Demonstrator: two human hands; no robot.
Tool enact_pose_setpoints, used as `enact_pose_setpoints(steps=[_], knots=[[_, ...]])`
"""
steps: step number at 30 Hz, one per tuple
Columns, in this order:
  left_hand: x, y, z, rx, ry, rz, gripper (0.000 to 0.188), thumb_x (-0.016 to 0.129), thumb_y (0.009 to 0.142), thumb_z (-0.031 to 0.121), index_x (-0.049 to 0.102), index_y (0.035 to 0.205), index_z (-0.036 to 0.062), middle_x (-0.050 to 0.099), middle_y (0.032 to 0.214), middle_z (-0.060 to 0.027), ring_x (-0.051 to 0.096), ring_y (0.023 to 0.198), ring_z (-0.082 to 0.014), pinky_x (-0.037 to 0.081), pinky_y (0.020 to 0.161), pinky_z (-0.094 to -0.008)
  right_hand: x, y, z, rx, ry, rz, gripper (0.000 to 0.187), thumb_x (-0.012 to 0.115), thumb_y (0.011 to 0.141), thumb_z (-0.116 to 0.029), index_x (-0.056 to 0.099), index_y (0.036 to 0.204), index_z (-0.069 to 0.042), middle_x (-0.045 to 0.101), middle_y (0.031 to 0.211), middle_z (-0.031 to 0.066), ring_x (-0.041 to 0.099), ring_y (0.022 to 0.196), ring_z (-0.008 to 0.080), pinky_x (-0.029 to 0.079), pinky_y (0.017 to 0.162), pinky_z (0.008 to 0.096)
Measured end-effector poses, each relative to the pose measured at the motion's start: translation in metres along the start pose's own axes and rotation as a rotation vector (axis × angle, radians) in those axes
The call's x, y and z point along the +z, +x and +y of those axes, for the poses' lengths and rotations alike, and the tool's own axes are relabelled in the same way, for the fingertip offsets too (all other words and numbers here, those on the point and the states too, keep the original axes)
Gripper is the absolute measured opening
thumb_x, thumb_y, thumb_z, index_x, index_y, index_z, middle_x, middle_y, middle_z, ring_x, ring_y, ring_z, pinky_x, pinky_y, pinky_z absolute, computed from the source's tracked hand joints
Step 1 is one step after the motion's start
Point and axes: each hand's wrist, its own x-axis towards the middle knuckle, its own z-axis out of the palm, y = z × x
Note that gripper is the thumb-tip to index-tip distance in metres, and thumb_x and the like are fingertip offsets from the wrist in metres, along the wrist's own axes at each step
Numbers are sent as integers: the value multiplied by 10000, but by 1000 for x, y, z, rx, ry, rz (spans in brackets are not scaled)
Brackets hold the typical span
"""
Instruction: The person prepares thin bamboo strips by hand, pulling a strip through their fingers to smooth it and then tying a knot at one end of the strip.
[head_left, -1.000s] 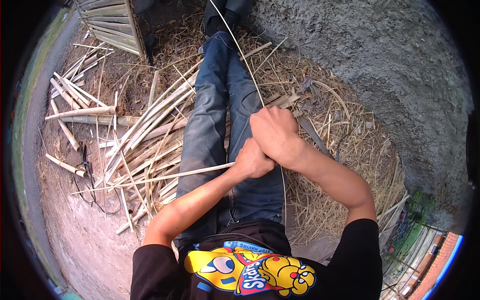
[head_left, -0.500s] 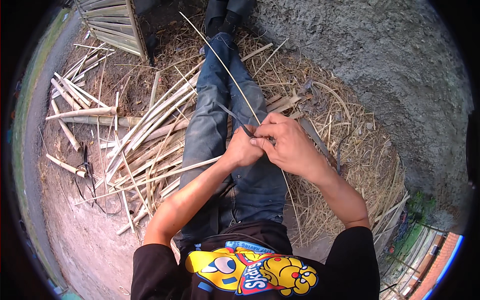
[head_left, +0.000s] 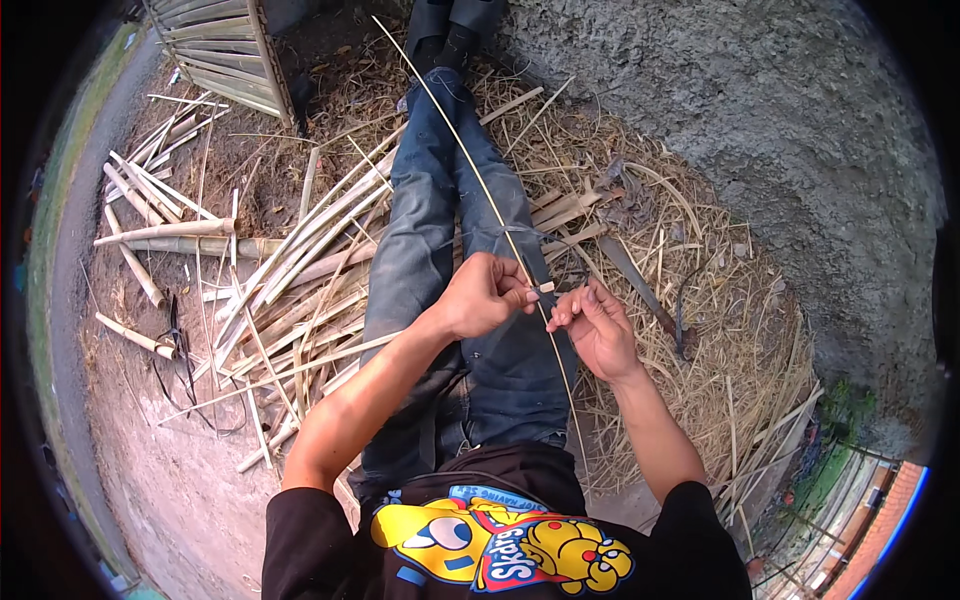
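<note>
A long, thin bamboo strip (head_left: 470,160) runs lengthwise over my outstretched legs, from near my feet to beside my right hip. My left hand (head_left: 487,297) pinches it around the middle, thumb and fingers pressed together. Just right of those fingertips, a short black band (head_left: 547,299) lies against the strip, with a small pale tan piece (head_left: 546,287) at its upper end. My right hand (head_left: 600,328) is close by on the right, its fingers curled and their tips at the black band. Its exact grip is partly hidden.
Split bamboo pieces (head_left: 300,260) are heaped left of my legs, near tangled black strips (head_left: 178,340). A long blade with a handle (head_left: 635,280) lies on shavings (head_left: 720,330) at right. A rough grey wall (head_left: 740,110) rises beyond; a slatted bamboo panel (head_left: 225,50) stands far left.
My hands, earlier together, have moved apart, the right one slightly down and rightward. The black band's long tail no longer stretches up-left, and the blade beside my leg is more exposed.
</note>
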Motion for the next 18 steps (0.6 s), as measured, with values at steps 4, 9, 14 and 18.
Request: enact_pose_setpoints(steps=[4,9,14,18], knots=[[-1,-2,-4,25,-46,-47,118,700,925,69,687,951,-45,703,760,-19,505,590,-17,370,513,-201,-6,-4,5,45,52,14,247,433,1087,-224,554,937,-70,552,838,59,579,873,183,522,835,374],[-3,-1,-1,8,-148,-60,136,712,924,85,687,967,-41,701,753,-31,498,570,-33,372,506,-206,-4,-4,9,39,27,16,257,436,1086,-227,535,915,-63,548,839,61,561,866,178,487,838,354],[-8,1,-5,-23,-194,-73,124,709,927,79,678,957,-37,699,749,-41,504,568,-44,374,501,-210,1,-2,10,87,-41,-28,260,442,1086,-240,499,898,-70,551,847,65,542,846,155,475,822,327],[-4,-1,-7,7,-208,-62,113,700,936,82,669,932,-27,693,746,-47,504,563,-49,377,499,-213,0,-4,11,77,-84,-15,259,446,1085,-240,499,900,-68,562,861,61,546,843,145,475,826,309]])
